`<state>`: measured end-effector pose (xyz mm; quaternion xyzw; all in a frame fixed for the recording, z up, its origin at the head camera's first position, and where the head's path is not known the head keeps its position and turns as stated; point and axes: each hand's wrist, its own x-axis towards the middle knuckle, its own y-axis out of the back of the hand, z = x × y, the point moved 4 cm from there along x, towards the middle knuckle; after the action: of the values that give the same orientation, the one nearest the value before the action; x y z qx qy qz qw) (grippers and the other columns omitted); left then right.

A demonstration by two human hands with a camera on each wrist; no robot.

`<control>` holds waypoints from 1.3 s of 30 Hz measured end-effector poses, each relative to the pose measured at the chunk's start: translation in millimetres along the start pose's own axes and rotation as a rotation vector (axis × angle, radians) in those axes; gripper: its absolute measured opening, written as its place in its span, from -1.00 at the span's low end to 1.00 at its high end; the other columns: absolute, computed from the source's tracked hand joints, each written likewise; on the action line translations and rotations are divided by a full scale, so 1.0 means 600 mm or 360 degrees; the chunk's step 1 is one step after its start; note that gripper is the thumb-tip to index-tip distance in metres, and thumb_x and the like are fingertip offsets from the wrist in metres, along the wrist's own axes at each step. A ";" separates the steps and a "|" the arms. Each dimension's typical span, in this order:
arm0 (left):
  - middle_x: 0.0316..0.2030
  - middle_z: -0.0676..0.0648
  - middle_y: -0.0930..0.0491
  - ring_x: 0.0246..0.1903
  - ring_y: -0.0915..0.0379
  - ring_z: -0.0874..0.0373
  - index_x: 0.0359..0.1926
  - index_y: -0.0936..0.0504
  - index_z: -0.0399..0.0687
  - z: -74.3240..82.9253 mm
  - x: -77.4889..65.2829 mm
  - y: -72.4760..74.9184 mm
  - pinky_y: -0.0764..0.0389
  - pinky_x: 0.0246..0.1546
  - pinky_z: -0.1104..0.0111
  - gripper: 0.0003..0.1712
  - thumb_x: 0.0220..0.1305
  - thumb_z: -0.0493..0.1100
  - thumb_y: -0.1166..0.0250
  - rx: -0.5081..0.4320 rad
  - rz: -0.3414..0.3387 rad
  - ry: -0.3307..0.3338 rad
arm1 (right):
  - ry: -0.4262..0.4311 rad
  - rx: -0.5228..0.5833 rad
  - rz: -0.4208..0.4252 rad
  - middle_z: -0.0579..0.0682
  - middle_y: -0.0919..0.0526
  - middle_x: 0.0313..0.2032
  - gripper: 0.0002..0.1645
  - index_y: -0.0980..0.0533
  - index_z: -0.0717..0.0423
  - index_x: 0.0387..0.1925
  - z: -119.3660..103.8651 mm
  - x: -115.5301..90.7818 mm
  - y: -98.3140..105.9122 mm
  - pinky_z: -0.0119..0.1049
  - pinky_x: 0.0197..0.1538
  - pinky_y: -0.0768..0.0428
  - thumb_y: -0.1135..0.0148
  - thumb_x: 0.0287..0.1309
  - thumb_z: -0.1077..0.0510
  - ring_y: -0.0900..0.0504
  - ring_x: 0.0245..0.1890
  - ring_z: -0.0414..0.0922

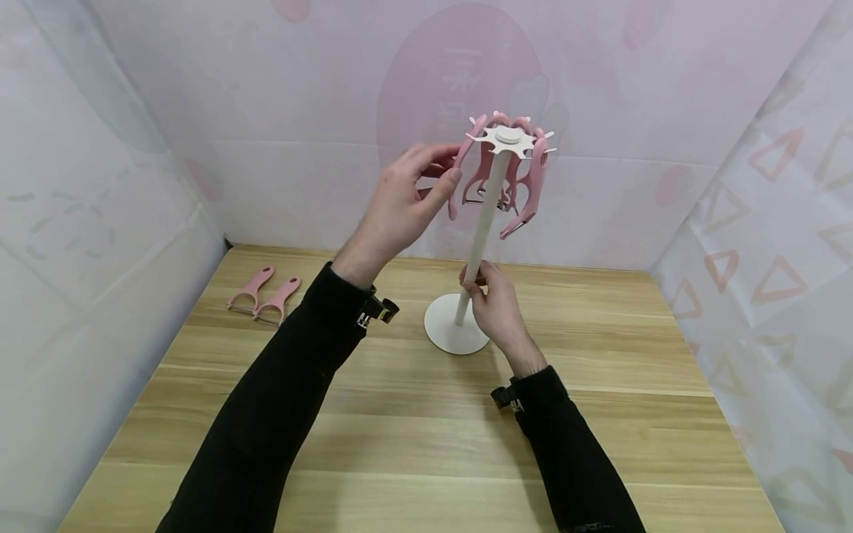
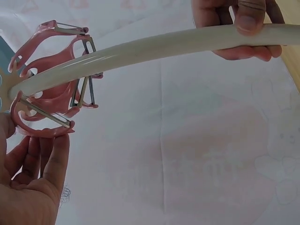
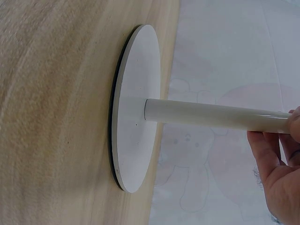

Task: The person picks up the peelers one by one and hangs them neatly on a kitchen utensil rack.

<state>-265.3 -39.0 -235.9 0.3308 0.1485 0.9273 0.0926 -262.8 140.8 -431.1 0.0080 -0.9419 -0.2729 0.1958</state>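
A white stand with a slim pole (image 1: 490,200) and a notched top (image 1: 508,138) rises from a round base (image 3: 138,112) on the table. Several pink peelers (image 1: 537,178) hang around its top, blades downward. On the left side of the top, my left hand (image 1: 398,203) pinches another pink peeler (image 2: 40,133) between thumb and fingers, its upper end at the notched top. Lower down, the fingers and thumb of my right hand (image 1: 498,307) grip the pole a little above the base.
Two more pink peelers (image 1: 255,286) lie side by side at the back left of the wooden table (image 1: 400,444). Behind the stand is a pale pink printed backdrop (image 1: 300,111). Pale printed sheets (image 1: 766,259) flank the table.
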 end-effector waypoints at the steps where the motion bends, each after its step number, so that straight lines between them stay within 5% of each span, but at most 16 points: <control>1: 0.06 -0.12 -0.54 0.06 -0.53 0.15 0.34 -0.56 -0.16 0.003 -0.002 -0.001 -0.62 0.06 0.38 -0.56 0.54 -0.13 -0.21 0.0011 -0.0010 0.0013 | 0.0002 -0.0002 0.0001 0.03 -0.62 -0.13 -0.89 -0.55 0.09 -0.08 0.000 0.000 0.000 -0.06 -0.05 -0.67 -0.20 0.43 0.30 -0.63 -0.06 -0.03; 20: 0.11 -0.15 -0.58 0.08 -0.53 0.18 0.34 -0.55 -0.24 0.011 -0.011 -0.005 -0.51 0.15 0.39 -0.55 0.54 -0.16 -0.21 -0.0065 -0.0073 0.0010 | 0.0018 0.0002 0.0006 0.03 -0.62 -0.15 -0.89 -0.55 0.10 -0.07 -0.003 0.000 -0.001 -0.08 -0.06 -0.68 -0.19 0.44 0.30 -0.62 -0.08 -0.04; 26: 0.18 0.01 -0.56 0.12 -0.52 0.25 0.36 -0.58 -0.04 -0.028 -0.007 -0.006 -0.60 0.12 0.32 -0.52 0.52 -0.02 -0.24 -0.0069 -0.0069 0.0036 | 0.0034 -0.0010 0.0014 0.02 -0.62 -0.15 -0.89 -0.55 0.10 -0.06 -0.001 0.001 -0.002 -0.09 -0.05 -0.67 -0.20 0.44 0.28 -0.62 -0.08 -0.05; 30: 0.21 -0.03 -0.54 0.14 -0.52 0.22 0.38 -0.55 -0.06 -0.030 -0.012 0.000 -0.61 0.11 0.33 -0.52 0.53 -0.06 -0.23 -0.0050 -0.0064 0.0075 | 0.0037 -0.0010 0.0013 0.01 -0.62 -0.15 -0.89 -0.55 0.09 -0.06 -0.002 0.001 -0.003 -0.09 -0.04 -0.67 -0.21 0.43 0.27 -0.62 -0.07 -0.05; 39: 0.18 0.05 -0.55 0.16 -0.47 0.31 0.38 -0.54 0.04 -0.073 -0.026 0.023 -0.54 0.17 0.41 -0.47 0.53 0.10 -0.21 0.0138 -0.0061 0.0001 | 0.0058 -0.0044 0.0012 0.04 -0.63 -0.16 -0.90 -0.55 0.15 -0.08 -0.008 0.003 -0.005 -0.09 0.00 -0.66 -0.22 0.42 0.30 -0.63 -0.07 -0.03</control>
<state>-282.4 -65.3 -272.8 0.3314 0.1950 0.9181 0.0960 -262.9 135.5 -428.3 0.0066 -0.9343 -0.2850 0.2141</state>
